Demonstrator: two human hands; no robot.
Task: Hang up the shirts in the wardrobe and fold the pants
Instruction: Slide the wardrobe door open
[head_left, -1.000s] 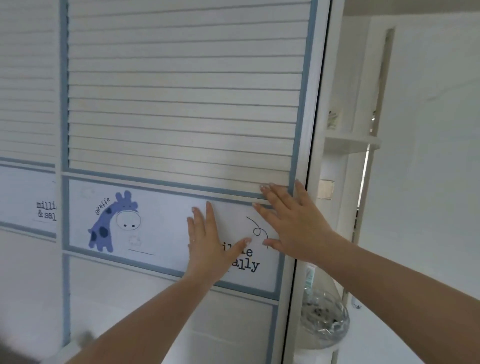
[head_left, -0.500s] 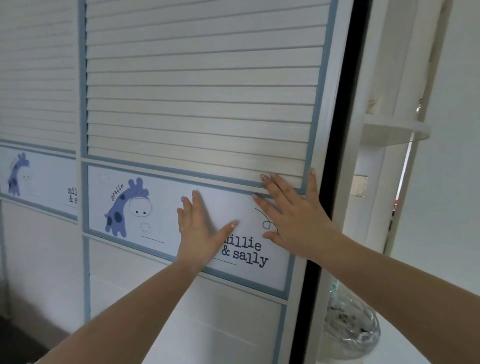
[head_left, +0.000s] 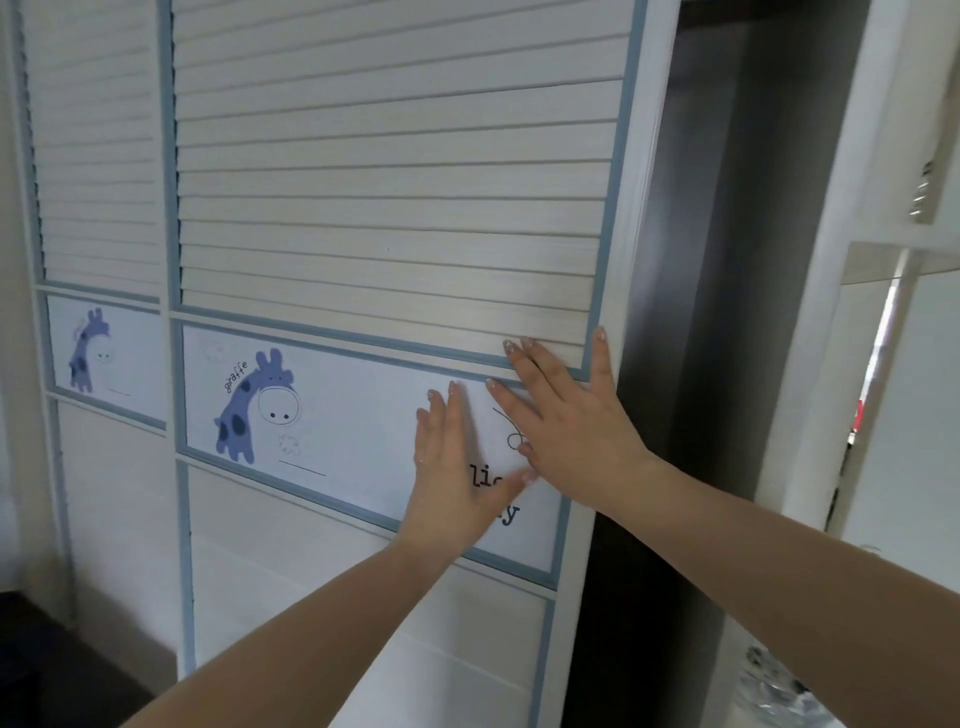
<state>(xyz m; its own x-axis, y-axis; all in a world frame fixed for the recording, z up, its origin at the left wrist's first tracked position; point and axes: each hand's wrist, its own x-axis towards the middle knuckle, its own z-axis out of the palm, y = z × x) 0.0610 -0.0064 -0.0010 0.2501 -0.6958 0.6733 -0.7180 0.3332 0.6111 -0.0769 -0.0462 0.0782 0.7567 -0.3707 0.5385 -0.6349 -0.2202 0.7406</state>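
- A child's bedroom in a home.
- White louvred sliding wardrobe door (head_left: 395, 171) with blue trim.
- Cartoon giraffe panel (head_left: 260, 405) across the door, labelled "giraffe".

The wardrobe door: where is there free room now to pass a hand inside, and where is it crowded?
A dark open gap runs top to bottom between the sliding door's right edge and the white frame post; nothing shows in it. The door's giraffe panel is bare left of the hands. It is crowded at the panel's right end, where the left hand and right hand press flat.
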